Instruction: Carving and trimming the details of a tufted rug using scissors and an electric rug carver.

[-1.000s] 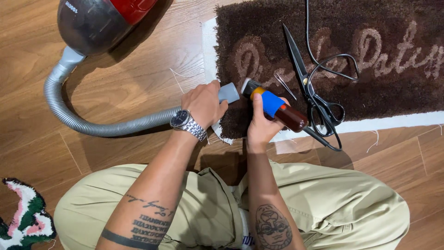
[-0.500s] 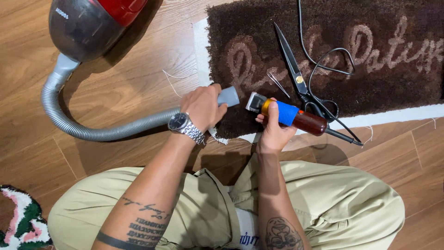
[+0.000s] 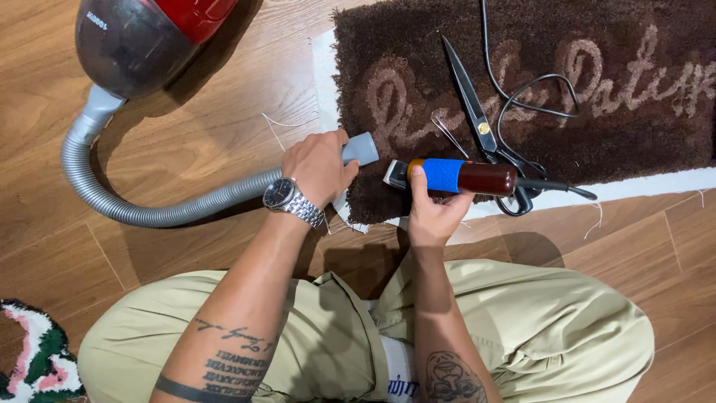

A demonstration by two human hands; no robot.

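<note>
My left hand, with a metal watch on the wrist, grips the grey nozzle of a vacuum hose and holds it against the left edge of a shaggy brown rug. My right hand holds an electric clipper with a brown body and a blue tape band. It lies sideways with its blade head on the rug's near left corner, just right of the nozzle. The clipper's black cord loops over the rug.
Long black scissors lie on the rug behind the clipper. A red and dark vacuum cleaner stands at the top left on the wooden floor. A small colourful tufted piece lies at the bottom left. My legs in beige trousers fill the foreground.
The clipper has swung from a slant to nearly level along the rug's near edge. The nozzle stays at the rug's left edge.
</note>
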